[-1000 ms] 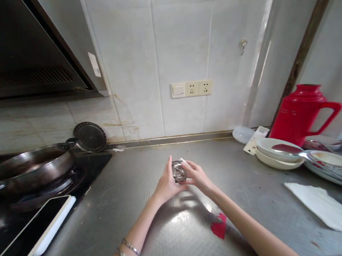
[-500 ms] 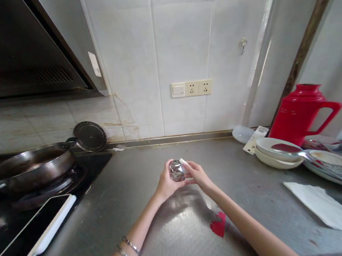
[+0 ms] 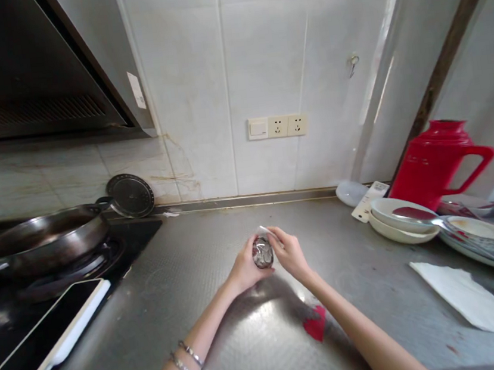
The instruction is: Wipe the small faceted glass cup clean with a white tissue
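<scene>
Above the middle of the counter, my left hand (image 3: pixel 245 269) is wrapped around a small clear glass (image 3: pixel 262 253) with a patterned, shiny body. Its round end is turned toward me. My right hand (image 3: pixel 288 253) is closed at the glass's right edge, fingers bent around a bit of whitish, thin material (image 3: pixel 262 230) that shows at the top. Most of that material is hidden by the fingers, so its kind is unclear. On the steel counter below lies a red scrap (image 3: pixel 314 324), close to my right forearm.
At left, a steel pan (image 3: pixel 44 243) sits on the black stove, with a phone (image 3: pixel 44 333) and white cable in front. To the right are stacked white bowls (image 3: pixel 403 232), a red thermos (image 3: pixel 433 162), plates with utensils, and a white paper napkin (image 3: pixel 475 301).
The glass has turned so its round end faces me more. My right hand has shifted up and right along its edge, and less of the white material shows.
</scene>
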Tool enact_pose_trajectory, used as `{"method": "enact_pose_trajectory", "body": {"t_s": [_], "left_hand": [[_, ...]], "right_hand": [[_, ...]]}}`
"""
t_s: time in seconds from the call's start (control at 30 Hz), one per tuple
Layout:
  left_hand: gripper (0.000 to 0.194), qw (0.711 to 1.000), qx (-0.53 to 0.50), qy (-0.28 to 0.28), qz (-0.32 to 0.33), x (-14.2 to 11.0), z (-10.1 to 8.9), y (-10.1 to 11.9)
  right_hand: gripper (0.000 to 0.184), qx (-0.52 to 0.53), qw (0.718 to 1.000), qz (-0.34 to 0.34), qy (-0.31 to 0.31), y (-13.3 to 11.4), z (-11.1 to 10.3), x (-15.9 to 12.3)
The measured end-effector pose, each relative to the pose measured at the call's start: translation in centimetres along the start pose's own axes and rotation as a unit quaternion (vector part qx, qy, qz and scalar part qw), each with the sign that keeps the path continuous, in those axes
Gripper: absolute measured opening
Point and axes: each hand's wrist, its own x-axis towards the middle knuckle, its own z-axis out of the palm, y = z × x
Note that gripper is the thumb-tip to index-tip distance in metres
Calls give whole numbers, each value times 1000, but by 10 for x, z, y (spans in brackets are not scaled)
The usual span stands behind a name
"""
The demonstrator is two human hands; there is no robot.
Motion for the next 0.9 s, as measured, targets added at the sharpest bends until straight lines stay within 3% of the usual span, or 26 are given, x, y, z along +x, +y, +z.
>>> {"method": "enact_pose_trajectory", "body": {"t_s": [0.33, 0.6, 0.9], "left_hand": [[84, 1000, 11, 5, 20, 1, -1, 4], [74, 999, 44, 3, 8, -1, -1, 13], [71, 999, -29, 26, 12, 1, 4, 14]], "right_hand": [[21, 4, 996, -94, -10, -1, 3, -4], [27, -26, 989, -141, -31, 2, 2, -6], [28, -28, 976, -218, 3, -3, 6, -11]]}}
